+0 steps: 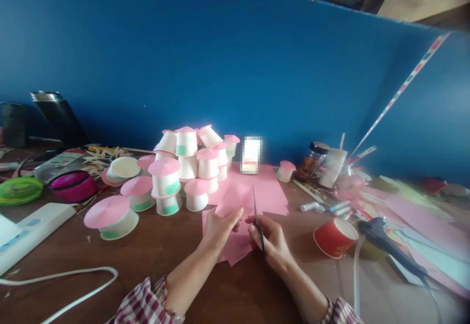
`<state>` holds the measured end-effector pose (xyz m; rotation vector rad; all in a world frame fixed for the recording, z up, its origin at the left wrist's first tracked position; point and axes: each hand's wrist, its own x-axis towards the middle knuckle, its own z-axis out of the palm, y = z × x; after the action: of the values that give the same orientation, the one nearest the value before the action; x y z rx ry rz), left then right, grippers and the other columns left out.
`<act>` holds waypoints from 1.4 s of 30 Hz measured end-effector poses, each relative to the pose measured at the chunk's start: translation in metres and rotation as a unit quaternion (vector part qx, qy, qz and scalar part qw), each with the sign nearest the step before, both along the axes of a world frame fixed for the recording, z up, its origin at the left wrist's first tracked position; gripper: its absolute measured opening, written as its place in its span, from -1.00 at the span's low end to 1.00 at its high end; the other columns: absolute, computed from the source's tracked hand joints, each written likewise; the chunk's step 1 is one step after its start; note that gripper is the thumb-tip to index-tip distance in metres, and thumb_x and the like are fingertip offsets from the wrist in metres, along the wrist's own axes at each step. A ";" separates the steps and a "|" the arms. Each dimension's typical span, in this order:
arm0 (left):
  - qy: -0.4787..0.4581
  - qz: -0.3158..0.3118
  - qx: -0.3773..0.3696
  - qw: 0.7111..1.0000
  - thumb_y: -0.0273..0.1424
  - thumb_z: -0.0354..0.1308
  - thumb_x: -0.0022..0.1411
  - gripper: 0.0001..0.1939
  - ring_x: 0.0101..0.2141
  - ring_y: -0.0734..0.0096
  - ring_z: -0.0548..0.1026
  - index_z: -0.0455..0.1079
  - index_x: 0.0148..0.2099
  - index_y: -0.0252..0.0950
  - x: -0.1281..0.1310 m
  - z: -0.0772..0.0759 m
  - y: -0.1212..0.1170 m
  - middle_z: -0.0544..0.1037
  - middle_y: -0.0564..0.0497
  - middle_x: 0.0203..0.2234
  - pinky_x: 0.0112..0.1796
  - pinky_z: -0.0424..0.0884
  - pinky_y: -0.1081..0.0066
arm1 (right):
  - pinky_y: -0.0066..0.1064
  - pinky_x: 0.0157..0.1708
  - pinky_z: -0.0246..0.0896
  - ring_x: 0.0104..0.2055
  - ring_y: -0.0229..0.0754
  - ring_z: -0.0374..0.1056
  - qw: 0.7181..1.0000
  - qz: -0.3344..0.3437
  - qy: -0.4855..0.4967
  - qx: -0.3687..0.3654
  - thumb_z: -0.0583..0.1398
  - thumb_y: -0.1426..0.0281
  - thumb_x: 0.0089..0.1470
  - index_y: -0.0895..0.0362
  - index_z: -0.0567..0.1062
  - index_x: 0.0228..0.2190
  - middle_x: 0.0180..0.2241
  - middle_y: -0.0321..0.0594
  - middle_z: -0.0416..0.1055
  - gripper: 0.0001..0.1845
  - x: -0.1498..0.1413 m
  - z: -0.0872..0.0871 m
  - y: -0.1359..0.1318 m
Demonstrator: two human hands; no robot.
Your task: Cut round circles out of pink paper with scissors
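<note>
My right hand (273, 241) grips a pair of scissors (261, 238) by its dark handles, blades pointing up and away from me. Opposite it, my left hand (218, 228) holds pink paper (237, 250), thumb on top and the other fingers partly hidden. The blades stand close to the paper; whether they touch it I cannot tell. More pink sheets (271, 192) lie flat beyond my hands. To the left, several white paper cups with pink cone-shaped paper tops (164, 168) stand stacked and loose.
On the right are a red paper cup (330, 238), a glue gun (394, 248) and a lidded jar (312, 160). A white power strip (40, 228), a white cable (88, 270) and a magenta round case (73, 187) occupy the left. A blue partition (235, 59) rises behind.
</note>
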<state>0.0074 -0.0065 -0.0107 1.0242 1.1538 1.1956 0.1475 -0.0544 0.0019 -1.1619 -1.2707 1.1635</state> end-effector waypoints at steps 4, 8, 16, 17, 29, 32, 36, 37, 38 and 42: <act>-0.003 -0.003 0.000 1.000 -0.13 0.29 -0.08 -0.64 -0.63 0.44 0.39 0.39 -0.51 -0.37 0.000 0.002 0.000 0.42 0.01 -0.71 -0.56 0.31 0.45 | -0.48 -0.61 0.12 -0.63 -0.31 0.19 1.000 0.000 -0.009 -0.002 0.28 0.13 -0.07 0.23 0.46 -0.28 -0.64 -0.34 0.28 -0.57 0.000 0.001 0.000; -0.002 -0.004 0.008 1.000 -0.14 0.28 -0.07 -0.64 -0.63 0.46 0.38 0.39 -0.50 -0.37 0.001 0.001 0.000 0.41 0.03 -0.70 -0.56 0.30 0.47 | -0.50 -0.61 0.11 -0.63 -0.34 0.19 1.000 -0.001 -0.009 -0.001 0.27 0.16 -0.05 0.24 0.46 -0.27 -0.65 -0.36 0.27 -0.58 0.001 0.000 0.001; -0.015 0.002 0.005 1.000 -0.14 0.28 -0.08 -0.66 -0.63 0.49 0.35 0.38 -0.51 -0.35 0.002 0.001 0.000 0.39 0.06 -0.71 -0.57 0.29 0.48 | -0.51 -0.63 0.09 -0.65 -0.34 0.19 1.000 0.000 -0.003 -0.009 0.28 0.14 -0.07 0.23 0.46 -0.29 -0.66 -0.38 0.27 -0.58 0.001 -0.001 0.001; -0.017 0.002 0.005 1.000 -0.14 0.28 -0.08 -0.66 -0.63 0.49 0.35 0.37 -0.52 -0.35 0.002 0.002 0.000 0.39 0.06 -0.71 -0.57 0.30 0.48 | -0.51 -0.63 0.09 -0.65 -0.34 0.19 1.000 -0.001 -0.003 -0.010 0.28 0.14 -0.07 0.23 0.45 -0.30 -0.66 -0.38 0.27 -0.58 0.001 -0.001 0.001; -0.017 -0.003 0.004 1.000 -0.18 0.29 -0.08 -0.68 -0.65 0.48 0.34 0.40 -0.50 -0.38 0.003 0.009 -0.001 0.38 0.04 -0.73 -0.60 0.28 0.48 | -0.49 -0.61 0.11 -0.63 -0.33 0.19 1.000 -0.004 -0.005 -0.005 0.27 0.15 -0.06 0.23 0.45 -0.28 -0.65 -0.37 0.26 -0.59 0.001 -0.002 0.001; -0.005 -0.008 0.013 1.000 -0.20 0.28 -0.06 -0.69 -0.66 0.49 0.33 0.39 -0.53 -0.37 0.003 0.011 -0.002 0.36 0.05 -0.75 -0.61 0.28 0.49 | -0.49 -0.61 0.11 -0.63 -0.33 0.19 1.000 -0.001 0.000 -0.003 0.28 0.14 -0.06 0.23 0.45 -0.28 -0.64 -0.37 0.26 -0.58 0.001 -0.001 0.001; -0.003 -0.005 0.019 1.000 -0.20 0.27 -0.06 -0.69 -0.65 0.50 0.33 0.37 -0.54 -0.36 0.003 0.010 -0.002 0.36 0.05 -0.74 -0.61 0.27 0.50 | -0.49 -0.61 0.12 -0.63 -0.33 0.19 1.000 -0.003 -0.006 -0.004 0.27 0.15 -0.05 0.24 0.46 -0.28 -0.64 -0.36 0.27 -0.58 0.001 0.000 0.001; -0.003 -0.003 0.018 1.000 -0.19 0.27 -0.06 -0.69 -0.65 0.49 0.33 0.38 -0.53 -0.36 0.003 0.009 -0.002 0.36 0.05 -0.74 -0.60 0.27 0.50 | -0.49 -0.62 0.12 -0.64 -0.33 0.19 1.000 -0.004 -0.009 -0.004 0.27 0.14 -0.06 0.24 0.46 -0.28 -0.64 -0.35 0.28 -0.58 0.001 0.000 0.001; -0.004 -0.001 0.017 1.000 -0.19 0.27 -0.06 -0.69 -0.65 0.49 0.33 0.38 -0.52 -0.36 0.003 0.009 -0.002 0.37 0.06 -0.73 -0.60 0.28 0.50 | -0.48 -0.62 0.13 -0.64 -0.32 0.20 1.000 -0.005 -0.012 -0.004 0.27 0.14 -0.06 0.24 0.46 -0.28 -0.64 -0.35 0.28 -0.57 0.001 0.000 0.001; 0.003 -0.001 0.021 1.000 -0.17 0.27 -0.06 -0.68 -0.65 0.50 0.33 0.37 -0.54 -0.34 0.003 0.008 -0.002 0.37 0.06 -0.73 -0.60 0.27 0.50 | -0.49 -0.63 0.15 -0.64 -0.32 0.21 1.000 -0.009 -0.019 -0.003 0.28 0.12 -0.08 0.24 0.48 -0.28 -0.65 -0.34 0.29 -0.55 0.002 -0.001 0.002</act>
<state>0.0101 -0.0081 -0.0032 1.0602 1.1359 1.2214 0.1498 -0.0525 0.0009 -1.2028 -1.2848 1.1380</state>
